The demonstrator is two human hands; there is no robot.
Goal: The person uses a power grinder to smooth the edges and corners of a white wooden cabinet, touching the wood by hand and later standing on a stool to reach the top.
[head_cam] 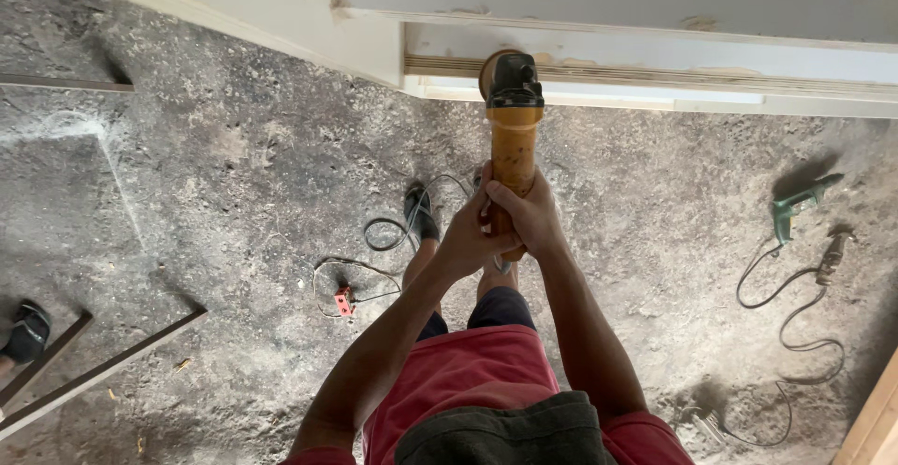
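- Orange grinder (514, 142) was held out over the floor, black head and disc touching the layered edge of the white board (655, 77).
- Left hand (468, 236) and right hand (533, 212) both closed tight round grinder's rear.
- Risk: disc could catch that edge and kick; grinder's cord (393, 231) lay looped by the feet, trip hazard.
- Green drill (795, 205) lay well right of grinder.
- No packages or labels seen.

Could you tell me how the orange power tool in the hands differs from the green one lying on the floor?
The orange grinder is gripped by both the left hand and the right hand, its disc end raised against the white wooden panel; the green drill lies untouched on the dusty floor. The grinder has a straight barrel body with a black head, while the drill is pistol-shaped. Both are corded.
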